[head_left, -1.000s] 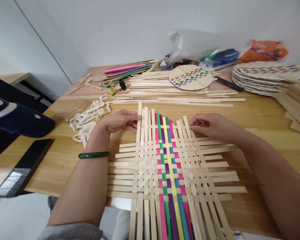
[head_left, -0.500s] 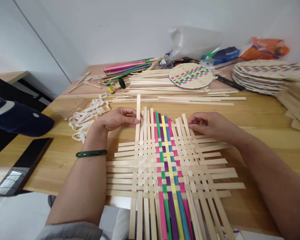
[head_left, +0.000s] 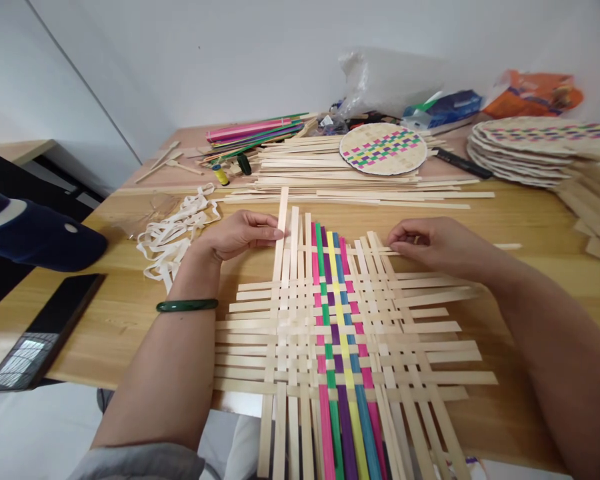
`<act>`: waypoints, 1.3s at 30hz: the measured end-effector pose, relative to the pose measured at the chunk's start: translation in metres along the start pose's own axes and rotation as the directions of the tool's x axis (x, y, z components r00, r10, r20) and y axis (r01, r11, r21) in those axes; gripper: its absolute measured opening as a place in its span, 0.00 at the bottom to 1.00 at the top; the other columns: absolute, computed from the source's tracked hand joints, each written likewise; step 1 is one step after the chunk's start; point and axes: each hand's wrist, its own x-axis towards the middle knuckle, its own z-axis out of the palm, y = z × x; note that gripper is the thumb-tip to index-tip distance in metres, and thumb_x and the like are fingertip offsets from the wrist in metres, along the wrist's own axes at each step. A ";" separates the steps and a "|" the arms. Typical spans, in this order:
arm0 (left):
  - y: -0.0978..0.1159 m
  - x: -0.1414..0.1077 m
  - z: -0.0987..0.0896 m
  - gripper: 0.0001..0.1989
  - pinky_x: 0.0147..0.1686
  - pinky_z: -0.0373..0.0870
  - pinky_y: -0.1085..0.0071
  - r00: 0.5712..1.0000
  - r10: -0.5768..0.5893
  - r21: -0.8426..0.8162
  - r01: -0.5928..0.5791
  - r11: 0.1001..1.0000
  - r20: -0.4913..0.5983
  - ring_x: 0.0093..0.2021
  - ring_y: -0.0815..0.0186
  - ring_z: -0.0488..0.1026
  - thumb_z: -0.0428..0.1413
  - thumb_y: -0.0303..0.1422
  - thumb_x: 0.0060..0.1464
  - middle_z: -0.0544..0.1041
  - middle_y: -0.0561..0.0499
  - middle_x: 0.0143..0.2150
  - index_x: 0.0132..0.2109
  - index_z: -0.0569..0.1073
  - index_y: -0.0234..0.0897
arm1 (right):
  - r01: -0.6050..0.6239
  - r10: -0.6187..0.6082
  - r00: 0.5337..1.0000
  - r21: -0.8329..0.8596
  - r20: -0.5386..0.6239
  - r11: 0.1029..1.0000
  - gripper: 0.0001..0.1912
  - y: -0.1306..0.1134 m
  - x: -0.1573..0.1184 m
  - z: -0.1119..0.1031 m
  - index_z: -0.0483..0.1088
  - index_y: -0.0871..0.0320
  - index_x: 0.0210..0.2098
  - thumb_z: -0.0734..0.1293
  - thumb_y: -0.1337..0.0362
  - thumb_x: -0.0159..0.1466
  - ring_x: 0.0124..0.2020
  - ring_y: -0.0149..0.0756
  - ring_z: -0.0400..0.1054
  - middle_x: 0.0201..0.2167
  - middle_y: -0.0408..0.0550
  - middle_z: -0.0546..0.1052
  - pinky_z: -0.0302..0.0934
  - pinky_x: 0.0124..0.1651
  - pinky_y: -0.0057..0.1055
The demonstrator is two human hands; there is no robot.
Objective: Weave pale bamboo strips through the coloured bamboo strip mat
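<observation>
A partly woven mat (head_left: 300,333) of pale strips, with pink, green, purple, yellow and blue strips down its middle, lies at the table's front edge. My left hand (head_left: 247,235) is closed at the mat's upper left, thumb and fingers pinching a pale upright strip (head_left: 283,213). At the upper right, my right hand (head_left: 420,241) pinches a thin pale crosswise strip (head_left: 508,247), which runs through the tops of the upright strips and sticks out beyond the hand.
Behind lie loose pale strips (head_left: 290,177), coloured strips (head_left: 255,137), a round woven mat (head_left: 383,149) and a stack of them (head_left: 520,150). White ribbon (head_left: 180,227), a yellow spool (head_left: 221,175) and a phone (head_left: 45,330) are on the left.
My right hand has moved a little to the right, and the crosswise strip now shows beyond it. My left hand has shifted slightly right and up with the upright strip.
</observation>
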 end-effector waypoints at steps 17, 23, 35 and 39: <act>-0.003 0.003 -0.001 0.12 0.29 0.65 0.77 1.000 0.015 0.049 -0.015 0.999 0.004 0.28 0.74 0.69 0.72 0.35 0.38 0.76 0.53 0.28 0.29 0.80 0.34 | -0.022 0.031 0.993 -0.082 0.114 0.996 0.20 0.015 -0.004 -0.010 0.73 0.55 0.27 0.64 0.45 0.58 0.23 0.32 0.62 0.21 0.42 0.74 0.54 0.27 0.30; -0.006 0.004 -0.003 0.12 0.30 0.65 0.75 0.999 0.036 0.079 -0.035 0.996 -0.016 0.30 0.72 0.70 0.72 0.36 0.37 0.78 0.51 0.30 0.30 0.81 0.35 | 0.026 -0.023 0.998 -0.036 0.064 0.999 0.16 0.000 0.001 0.008 0.72 0.55 0.29 0.62 0.50 0.61 0.28 0.35 0.66 0.27 0.44 0.76 0.58 0.33 0.31; 0.022 -0.014 0.018 0.16 0.47 0.72 0.60 0.967 0.150 0.724 0.046 0.688 -0.204 0.45 0.56 0.75 0.62 0.39 0.49 0.79 0.46 0.43 0.45 0.78 0.36 | 0.042 -0.040 0.999 -0.069 0.031 0.997 0.09 -0.007 -0.001 0.008 0.71 0.55 0.33 0.61 0.60 0.60 0.32 0.35 0.69 0.31 0.44 0.78 0.61 0.36 0.29; 0.017 -0.057 0.074 0.20 0.62 0.62 0.50 0.815 0.489 0.906 0.096 0.413 -0.309 0.61 0.51 0.67 0.54 0.35 0.59 0.71 0.42 0.60 0.58 0.71 0.37 | 0.024 -0.017 0.998 -0.120 0.061 0.992 0.09 -0.002 -0.003 0.003 0.72 0.56 0.34 0.62 0.60 0.60 0.34 0.36 0.71 0.33 0.46 0.79 0.61 0.36 0.29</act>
